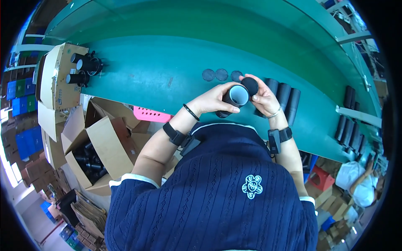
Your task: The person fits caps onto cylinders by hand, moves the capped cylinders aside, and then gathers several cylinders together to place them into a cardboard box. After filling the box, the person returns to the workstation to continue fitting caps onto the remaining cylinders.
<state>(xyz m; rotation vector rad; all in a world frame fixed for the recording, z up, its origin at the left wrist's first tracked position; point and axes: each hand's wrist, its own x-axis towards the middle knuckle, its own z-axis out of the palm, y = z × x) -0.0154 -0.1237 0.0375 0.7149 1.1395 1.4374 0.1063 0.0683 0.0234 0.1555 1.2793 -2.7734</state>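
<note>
L. hand (212,99): fingers part-closed round a short blk. cylinder (226,101), thumb along near side. Cylinder held over the green counter (146,69), close to its near edge, tilted; open end faces up, pale inner wall visible.

R. hand (266,99): fingers pinched on a round blk. cap (250,85) at the cylinder's R. side, right by the rim; contact betw. the two can't be confirmed.

Surroundings: three dark discs (221,74) lie in a row on counter beyond the hands, the R. one nearest the R. hand. Blk. tubes (284,97) lie side by side just R. of that hand; addl. tubes (349,129) at counter's far R. end.

Far L.: cardboard box (67,90) w/ blk. cylindrical fittings (86,65) next to it. Below counter level: open carton (109,140) containing blk. parts (90,162); pink perforated basket (151,114) near counter edge.
</note>
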